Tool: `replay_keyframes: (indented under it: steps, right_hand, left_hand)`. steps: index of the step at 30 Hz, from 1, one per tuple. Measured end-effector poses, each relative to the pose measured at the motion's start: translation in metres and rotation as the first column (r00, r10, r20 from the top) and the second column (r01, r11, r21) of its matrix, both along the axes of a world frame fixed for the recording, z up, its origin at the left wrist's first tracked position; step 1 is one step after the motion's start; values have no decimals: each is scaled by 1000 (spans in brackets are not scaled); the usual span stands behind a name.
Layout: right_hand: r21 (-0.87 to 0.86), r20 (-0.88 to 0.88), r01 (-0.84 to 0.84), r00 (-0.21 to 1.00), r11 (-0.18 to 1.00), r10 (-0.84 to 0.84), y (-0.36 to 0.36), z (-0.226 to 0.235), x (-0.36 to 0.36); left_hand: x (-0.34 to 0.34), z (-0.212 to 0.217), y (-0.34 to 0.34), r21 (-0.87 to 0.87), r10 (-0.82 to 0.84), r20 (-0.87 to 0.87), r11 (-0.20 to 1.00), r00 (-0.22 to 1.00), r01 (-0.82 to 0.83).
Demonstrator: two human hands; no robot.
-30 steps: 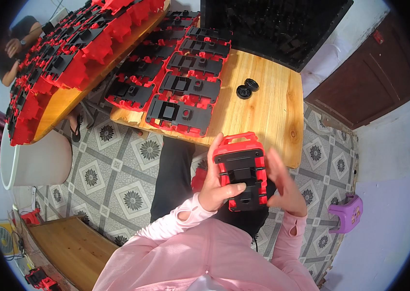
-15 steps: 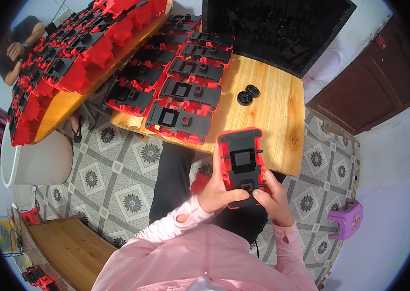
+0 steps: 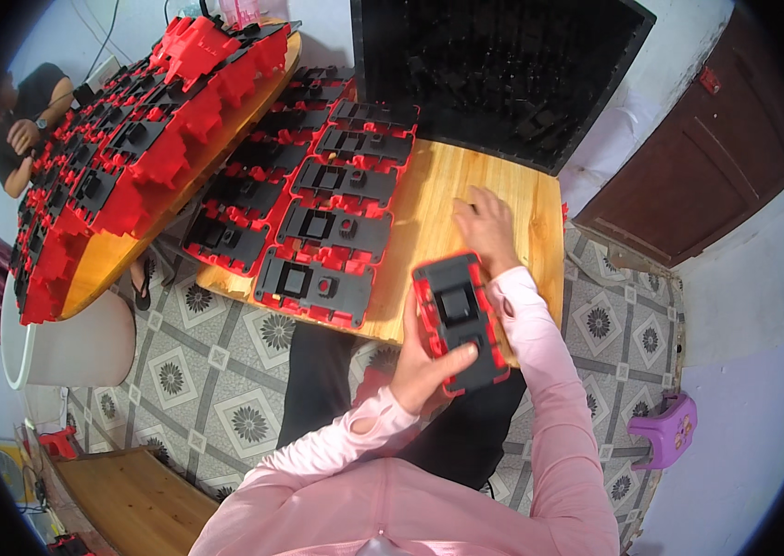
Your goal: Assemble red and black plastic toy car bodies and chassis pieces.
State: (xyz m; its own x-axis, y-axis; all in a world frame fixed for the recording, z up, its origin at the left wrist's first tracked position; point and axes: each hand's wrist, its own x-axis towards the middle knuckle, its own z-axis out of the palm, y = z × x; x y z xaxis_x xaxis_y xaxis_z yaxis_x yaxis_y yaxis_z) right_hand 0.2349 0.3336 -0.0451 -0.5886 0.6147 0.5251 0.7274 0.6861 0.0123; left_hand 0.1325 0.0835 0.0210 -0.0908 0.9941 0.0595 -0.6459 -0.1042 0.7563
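In my left hand is a red-and-black plastic housing, tilted slightly, with a square recess in its middle. My thumb presses on its dark face near the lower end, and the other fingers wrap its left side. My right hand is over the wooden table, past the housing, back of the hand up and fingers bent down toward the wood. What lies under its palm and fingers is hidden. The two black round wheel-like parts that lay around there do not show.
Rows of similar red-and-black housings cover the table's left part. A large black tray-like panel stands behind. More housings fill another table at left, where a person sits. A purple stool and white bin stand on the floor.
My right hand has let go of the housing and moved forward over the table, where the black round parts were visible. The housing stays in my left hand, tilted more. The view has shifted slightly.
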Motion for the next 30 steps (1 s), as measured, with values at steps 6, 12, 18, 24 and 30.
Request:
replay_keyframes:
  steps: [6, 12, 18, 24, 30]
  right_hand:
    - [127, -83, 153, 986, 980, -143, 16, 11, 32]
    - [401, -334, 367, 912, 839, -238, 89, 74, 27]
    - [323, -114, 516, 853, 793, -509, 163, 133, 24]
    - [274, -436, 208, 897, 939, -72, 139, 125, 17]
    - [-187, -974, -233, 174, 955, -148, 24, 108, 55]
  left_hand:
    - [-2, -33, 90, -36, 386, -450, 893, 806, -448]
    - [-1, -46, 110, -63, 377, -473, 887, 796, -457]
    - [-3, -38, 94, -72, 355, -430, 903, 830, -423]
    - [-11, -35, 79, -92, 285, -348, 937, 893, -336]
    - [9, -37, 104, -149, 421, -122, 888, 899, -435]
